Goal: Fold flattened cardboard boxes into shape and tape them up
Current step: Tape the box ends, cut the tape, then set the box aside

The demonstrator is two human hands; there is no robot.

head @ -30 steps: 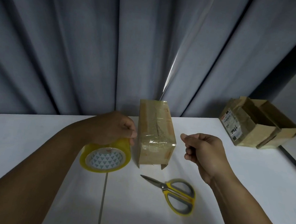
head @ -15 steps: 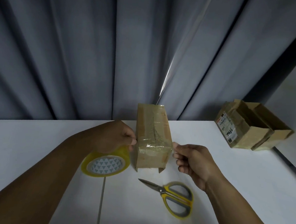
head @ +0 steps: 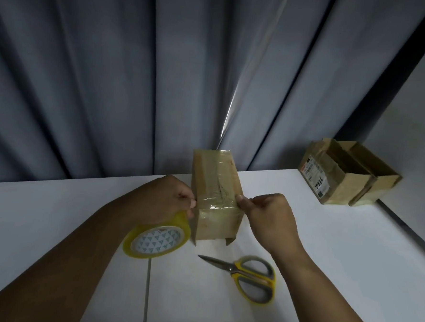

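The cardboard box (head: 215, 186) stands between my two hands, at the middle of the table (head: 54, 213) and close to its far edge. Its long axis runs straight away from me toward the curtain, and its near end faces me with two small flaps hanging at the bottom. A band of clear tape (head: 216, 207) crosses the top of that near end from side to side, so the coming move runs across the box, from one hand to the other.

My left hand (head: 169, 198) is curled over the yellow tape roll (head: 156, 242), which sits tilted just beside the box's left wall, and its fingertips touch the left end of the band. My right hand (head: 267, 219) is turned knuckles-up, with fingers curled and thumb tip pinching the box's top right edge where the band ends; whether it nips tape or only cardboard I cannot tell.

Both hands are equally near. The scissors (head: 246, 275) lie toward the near edge, below my right wrist.
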